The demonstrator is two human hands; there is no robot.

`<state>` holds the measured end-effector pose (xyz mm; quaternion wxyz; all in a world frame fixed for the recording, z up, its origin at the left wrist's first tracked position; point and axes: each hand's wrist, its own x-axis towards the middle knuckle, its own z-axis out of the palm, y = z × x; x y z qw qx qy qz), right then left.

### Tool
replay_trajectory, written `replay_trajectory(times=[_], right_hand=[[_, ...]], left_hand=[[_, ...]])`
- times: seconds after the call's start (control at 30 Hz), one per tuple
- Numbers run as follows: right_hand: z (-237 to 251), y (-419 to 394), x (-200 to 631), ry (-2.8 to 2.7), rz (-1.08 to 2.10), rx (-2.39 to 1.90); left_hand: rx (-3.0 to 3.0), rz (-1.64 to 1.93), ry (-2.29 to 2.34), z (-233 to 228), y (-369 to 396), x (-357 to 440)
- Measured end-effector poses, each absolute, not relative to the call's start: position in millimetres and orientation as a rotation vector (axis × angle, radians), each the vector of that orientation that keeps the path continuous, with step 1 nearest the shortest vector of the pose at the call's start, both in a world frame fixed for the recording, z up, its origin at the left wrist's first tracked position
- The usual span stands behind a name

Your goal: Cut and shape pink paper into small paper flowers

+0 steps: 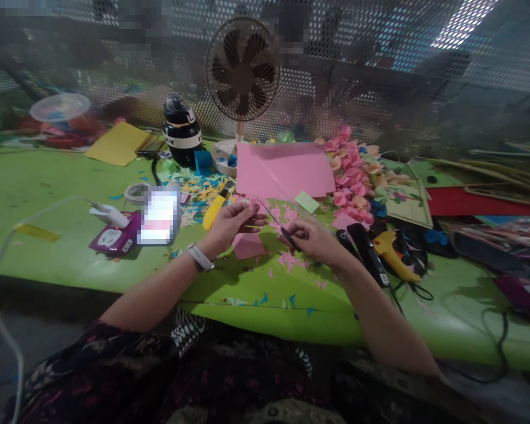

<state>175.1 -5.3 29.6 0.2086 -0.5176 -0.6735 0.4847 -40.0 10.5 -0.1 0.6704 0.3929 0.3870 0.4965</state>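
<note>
My left hand (232,227), with a white watch on the wrist, pinches a small pink piece of paper (251,207) above the green table (48,188). My right hand (313,238) grips thin black-handled scissors (276,222), their blades pointing up and left toward the paper. A pink paper square (248,245) lies flat between the hands, amid small pink scraps. Large pink sheets (285,169) lie just behind.
A yellow utility knife (215,210) lies by my left hand; a phone (159,218), charger and tape roll sit to the left. Pink paper flowers (353,174), a yellow glue gun (395,254) and black tools are on the right. A desk fan (242,70) and black bottle stand behind.
</note>
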Motion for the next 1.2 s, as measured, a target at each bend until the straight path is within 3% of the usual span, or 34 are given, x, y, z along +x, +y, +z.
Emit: replay_trajectory(times=[1.2], right_hand=[[28.3, -4.6, 176.5, -1.865, 1.348, -1.442]], left_hand=[[0.945, 1.133, 0.870, -8.4, 14.6, -41.9]])
